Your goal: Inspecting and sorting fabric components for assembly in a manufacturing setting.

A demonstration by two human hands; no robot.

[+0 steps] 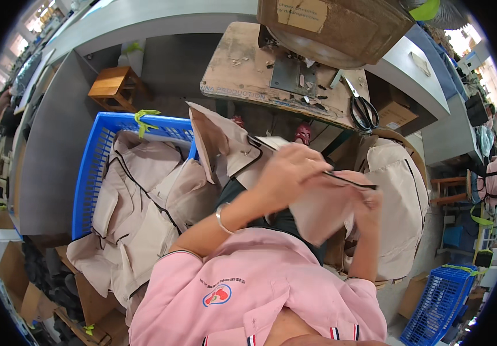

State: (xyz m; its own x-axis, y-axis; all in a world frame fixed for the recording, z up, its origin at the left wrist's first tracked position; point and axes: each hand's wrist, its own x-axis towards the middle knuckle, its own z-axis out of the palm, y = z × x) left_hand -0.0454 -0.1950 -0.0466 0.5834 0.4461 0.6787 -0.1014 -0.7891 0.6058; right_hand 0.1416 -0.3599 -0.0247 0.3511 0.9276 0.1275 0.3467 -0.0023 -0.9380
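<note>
I hold a beige fabric piece [231, 144] with black piping over my lap. My left hand [289, 170] grips its upper part along the black edge, fingers closed on the cloth. My right hand [369, 205] pinches the other end of the same fabric, partly hidden behind the folded cloth [323, 213]. A silver bracelet [220, 219] sits on my left wrist. My sleeves are pink.
A blue plastic crate [89, 173] on my left is full of similar beige pieces [144, 196]. More beige pieces [395, 196] pile on my right. Ahead stands a worn wooden table [237, 63] with black scissors [362, 109], a metal plate [291, 75] and a cardboard box [340, 29]. A wooden stool [114, 85] stands further left.
</note>
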